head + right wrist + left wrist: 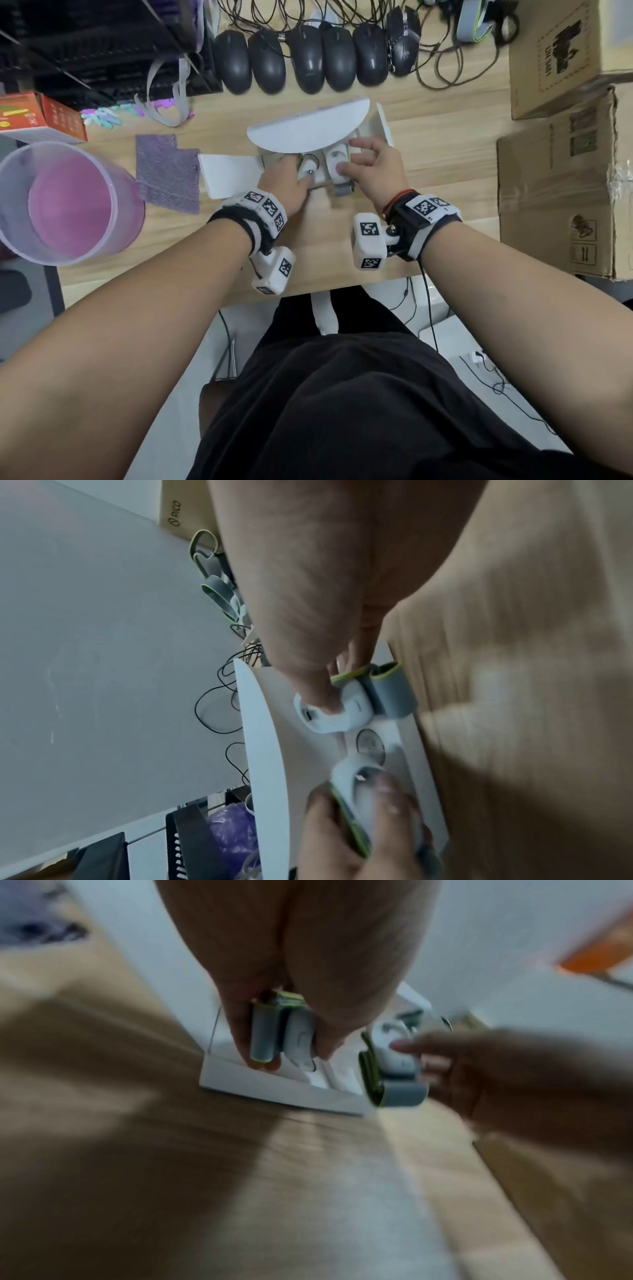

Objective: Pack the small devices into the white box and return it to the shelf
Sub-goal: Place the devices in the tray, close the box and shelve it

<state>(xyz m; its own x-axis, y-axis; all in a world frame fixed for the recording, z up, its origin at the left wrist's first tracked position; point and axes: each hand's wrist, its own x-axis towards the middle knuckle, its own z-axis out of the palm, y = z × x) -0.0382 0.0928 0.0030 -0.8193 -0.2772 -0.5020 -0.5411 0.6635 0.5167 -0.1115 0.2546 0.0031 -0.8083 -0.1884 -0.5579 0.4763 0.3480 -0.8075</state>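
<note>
The white box (236, 174) lies open on the wooden table, its curved lid flap (308, 128) standing at the back. My left hand (301, 174) grips a small white device with a grey, green-edged strap (291, 1037) and holds it low over the box's left part, just behind the front wall (274, 1091). My right hand (349, 161) pinches a second white device (337, 164) in the box's right part, thumb on its top (329, 710). That device's grey strap (390, 693) hangs over the front wall. The box floor is mostly hidden by both hands.
Several black mice (308, 58) with tangled cables line the back of the table. Cardboard boxes (561, 185) stand at the right. A translucent purple bucket (65, 205), a purple cloth (168, 171) and a red box (37, 116) sit at the left.
</note>
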